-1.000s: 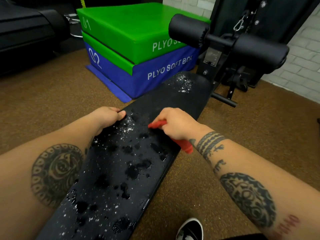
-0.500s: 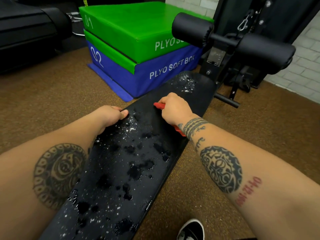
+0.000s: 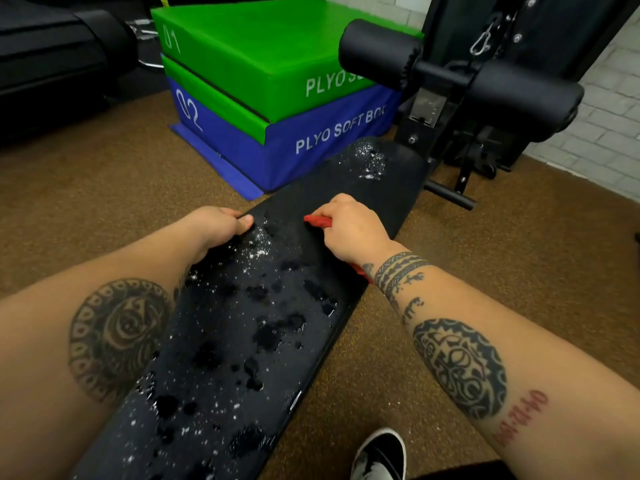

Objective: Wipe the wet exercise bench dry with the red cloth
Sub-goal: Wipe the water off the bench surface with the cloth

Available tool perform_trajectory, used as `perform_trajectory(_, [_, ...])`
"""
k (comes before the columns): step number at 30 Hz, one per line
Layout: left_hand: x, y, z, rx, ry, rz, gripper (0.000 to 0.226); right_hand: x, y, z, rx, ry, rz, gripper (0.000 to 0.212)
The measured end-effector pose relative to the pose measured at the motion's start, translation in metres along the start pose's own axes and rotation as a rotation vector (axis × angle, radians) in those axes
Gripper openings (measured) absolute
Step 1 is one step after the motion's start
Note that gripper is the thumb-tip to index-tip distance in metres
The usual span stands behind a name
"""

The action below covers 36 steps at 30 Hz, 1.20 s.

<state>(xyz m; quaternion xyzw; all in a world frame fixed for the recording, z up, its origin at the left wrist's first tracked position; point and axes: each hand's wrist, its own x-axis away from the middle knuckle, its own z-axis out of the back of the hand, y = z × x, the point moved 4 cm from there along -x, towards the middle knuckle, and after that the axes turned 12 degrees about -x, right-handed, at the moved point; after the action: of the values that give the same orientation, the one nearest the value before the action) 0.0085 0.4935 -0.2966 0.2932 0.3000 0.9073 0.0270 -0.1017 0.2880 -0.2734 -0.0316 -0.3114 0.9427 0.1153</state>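
Head view, as I read it from my remote station. The exercise bench (image 3: 242, 341) runs from 7 o'clock to 1 o'clock over the brown floor (image 3: 86, 202), its black pad beaded with water drops (image 3: 258, 249) and dark puddles. Near the centre of the view I see the right hand (image 3: 349, 226) resting on the pad, fingers curled tight around the red cloth (image 3: 318, 221). One red corner sticks out at the hand's 9 o'clock, and another shows under the wrist at 5 o'clock. The left hand (image 3: 218, 225), at 9 o'clock from the right one, clasps the pad's edge, thumb on top. A green plyo box (image 3: 263, 46) stacked on a blue plyo box (image 3: 311, 143) stands at 12 o'clock, padded rollers (image 3: 377, 51) at 1 o'clock, and a shoe (image 3: 381, 452) at 6 o'clock.
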Motion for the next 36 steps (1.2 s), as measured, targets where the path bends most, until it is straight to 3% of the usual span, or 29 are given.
perform_trajectory(7, [0.008, 0.0, 0.003, 0.009, 0.012, -0.004, 0.042, 0.062, -0.015, 0.006, -0.084, -0.287, 0.248, 0.048])
perform_trajectory(11, [0.011, 0.003, 0.001, 0.017, 0.004, -0.002, 0.041, 0.074, -0.012, 0.021, -0.122, -0.487, 0.268, 0.038])
perform_trajectory(17, [0.014, 0.005, 0.0, -0.004, 0.015, -0.015, 0.038, 0.079, -0.012, 0.0, 0.017, -0.202, 0.234, 0.046])
perform_trajectory(23, [0.017, 0.012, 0.001, -0.017, 0.019, -0.03, 0.039, 0.116, -0.01, 0.003, -0.078, -0.315, 0.285, 0.049])
perform_trajectory(27, [0.014, 0.006, 0.003, -0.042, 0.033, -0.032, 0.045, 0.127, -0.001, 0.014, -0.302, -0.389, 0.243, 0.036])
perform_trajectory(29, [0.014, 0.005, 0.001, -0.03, 0.026, -0.046, 0.043, 0.118, 0.006, 0.022, -0.433, -0.204, 0.206, 0.032])
perform_trajectory(32, [0.012, 0.007, -0.002, -0.01, 0.036, -0.064, 0.038, 0.112, 0.014, 0.018, -0.268, 0.049, 0.119, 0.031])
perform_trajectory(36, [0.014, 0.008, -0.001, 0.01, 0.027, -0.049, 0.037, 0.134, 0.004, 0.001, -0.203, -0.043, 0.143, 0.041])
